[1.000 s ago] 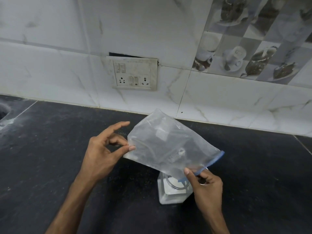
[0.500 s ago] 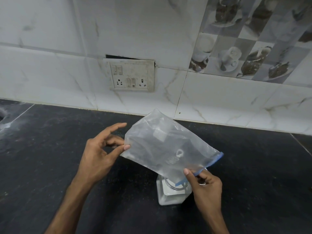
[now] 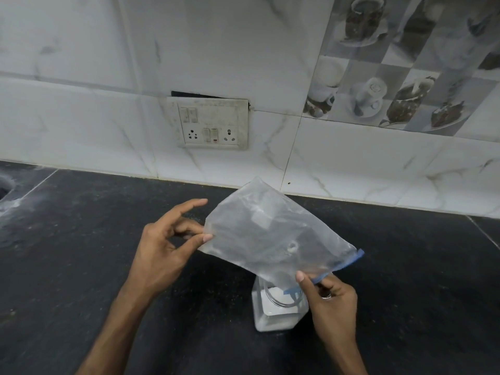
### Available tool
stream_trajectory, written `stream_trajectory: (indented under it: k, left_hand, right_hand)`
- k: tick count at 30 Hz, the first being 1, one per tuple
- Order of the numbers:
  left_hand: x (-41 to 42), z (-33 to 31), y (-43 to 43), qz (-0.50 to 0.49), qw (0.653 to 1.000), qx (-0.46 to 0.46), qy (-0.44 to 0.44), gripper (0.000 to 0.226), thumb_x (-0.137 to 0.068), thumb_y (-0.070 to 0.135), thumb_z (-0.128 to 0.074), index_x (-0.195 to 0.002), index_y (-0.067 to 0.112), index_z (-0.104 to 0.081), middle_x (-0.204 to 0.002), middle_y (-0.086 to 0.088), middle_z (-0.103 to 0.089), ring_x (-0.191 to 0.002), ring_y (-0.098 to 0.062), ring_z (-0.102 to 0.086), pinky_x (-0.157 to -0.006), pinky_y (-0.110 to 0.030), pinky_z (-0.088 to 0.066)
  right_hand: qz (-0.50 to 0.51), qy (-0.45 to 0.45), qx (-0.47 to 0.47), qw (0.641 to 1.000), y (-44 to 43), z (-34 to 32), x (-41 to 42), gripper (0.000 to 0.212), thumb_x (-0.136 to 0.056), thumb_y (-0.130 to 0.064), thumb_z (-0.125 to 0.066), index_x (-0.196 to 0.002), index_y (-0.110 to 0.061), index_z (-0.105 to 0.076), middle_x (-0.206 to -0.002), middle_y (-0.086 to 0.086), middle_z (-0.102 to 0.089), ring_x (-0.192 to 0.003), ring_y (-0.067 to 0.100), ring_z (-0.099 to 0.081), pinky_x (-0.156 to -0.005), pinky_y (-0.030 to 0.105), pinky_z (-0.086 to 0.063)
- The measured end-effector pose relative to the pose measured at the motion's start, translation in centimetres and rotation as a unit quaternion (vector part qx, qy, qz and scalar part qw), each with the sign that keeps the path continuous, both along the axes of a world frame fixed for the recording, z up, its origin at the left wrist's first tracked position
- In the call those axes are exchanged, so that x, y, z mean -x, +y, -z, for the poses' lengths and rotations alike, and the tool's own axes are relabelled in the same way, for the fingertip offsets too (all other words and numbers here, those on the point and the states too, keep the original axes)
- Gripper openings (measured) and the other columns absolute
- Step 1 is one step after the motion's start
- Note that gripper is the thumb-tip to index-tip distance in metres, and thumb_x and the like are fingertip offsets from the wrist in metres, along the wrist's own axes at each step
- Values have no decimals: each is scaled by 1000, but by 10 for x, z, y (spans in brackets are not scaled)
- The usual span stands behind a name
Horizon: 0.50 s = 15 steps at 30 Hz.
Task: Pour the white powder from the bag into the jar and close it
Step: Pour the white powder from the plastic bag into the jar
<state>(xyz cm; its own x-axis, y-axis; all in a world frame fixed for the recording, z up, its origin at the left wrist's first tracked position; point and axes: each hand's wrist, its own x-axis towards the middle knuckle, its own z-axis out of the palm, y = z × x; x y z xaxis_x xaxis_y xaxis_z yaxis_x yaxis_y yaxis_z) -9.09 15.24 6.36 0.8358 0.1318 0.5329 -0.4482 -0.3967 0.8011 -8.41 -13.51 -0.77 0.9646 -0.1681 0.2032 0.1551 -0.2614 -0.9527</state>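
A clear zip bag [image 3: 273, 236] with a blue seal strip is held tilted, its mouth pointing down over the open jar [image 3: 278, 315]. The bag looks nearly empty, with only a white film on its walls. My left hand [image 3: 167, 244] pinches the bag's raised bottom corner between thumb and fingers. My right hand [image 3: 330, 301] grips the blue-edged mouth just above the jar's rim. The square clear jar stands on the black counter and holds white powder. No lid is in view.
The black stone counter [image 3: 81, 266] runs to a white tiled wall with a socket panel [image 3: 212, 123]. A powder-dusted sink edge [image 3: 5, 193] shows at the far left.
Both hands keep their hold on the bag, which stays tilted over the jar. Little has moved apart from a slight shift of the camera.
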Motion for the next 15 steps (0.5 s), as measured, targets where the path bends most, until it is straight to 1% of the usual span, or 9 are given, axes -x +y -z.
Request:
stream_trajectory:
  k: [3,6,8,10,11,14,15]
  left_hand:
    - [-1,-1,1,1,1000,-1,-1,59,-76,18,-77,-130,34,-57,-83,15,-77,-80,-3,-73,-84,-15,-54]
    - [-2,-1,1,1,1000,-1,-2,58,-76,17,-77,-129,32,-58,-83,14,-77,-79,-3,-73,-83,-15,-54]
    - [-2,0,1,1,1000,2,0,58,-76,17,-77,-129,32,-58,-83,15,-77,-79,-3,-73,-83,-15,-54]
    - [-2,-1,1,1,1000,-2,1,58,-76,17,-77,-129,31,-58,-82,15,-77,-79,-2,-73,-83,-14,-54]
    - [-2,-1,1,1,1000,-4,0,58,-76,17,-77,-129,31,-58,-83,15,-77,-79,-3,-73,-83,-14,-54]
    - [-1,-1,0,-2,1000,-4,2,57,-76,16,-77,-128,31,-58,-84,15,-77,-79,-3,-73,-82,-15,-55]
    - [-1,-2,0,-2,1000,-3,2,57,-76,16,-77,-128,31,-58,-84,14,-77,-79,-3,-73,-82,-15,-55]
  right_hand:
    - [-7,-1,7,1000,1,3,1,12,-79,-15,-82,-69,-11,-75,-68,7,-74,-67,22,-70,-62,27,-54]
    - [4,0,-3,1000,0,3,0,10,-79,-15,-82,-71,-12,-76,-68,8,-74,-64,17,-67,-61,23,-53]
    - [-8,4,7,1000,0,2,1,10,-78,-15,-82,-70,-13,-76,-69,6,-75,-66,18,-70,-62,26,-54]
    - [0,2,-2,1000,0,2,1,11,-79,-16,-82,-69,-16,-77,-68,8,-74,-65,17,-69,-62,25,-53]
    - [4,0,-4,1000,0,2,1,11,-79,-17,-81,-69,-15,-77,-68,9,-74,-64,18,-68,-62,26,-53]
    - [-9,10,11,1000,1,4,0,13,-78,-17,-82,-68,-11,-77,-68,10,-74,-67,29,-69,-64,36,-55]
    - [-7,11,6,1000,2,5,1,13,-78,-16,-82,-68,-10,-76,-67,9,-74,-67,30,-69,-63,36,-55]
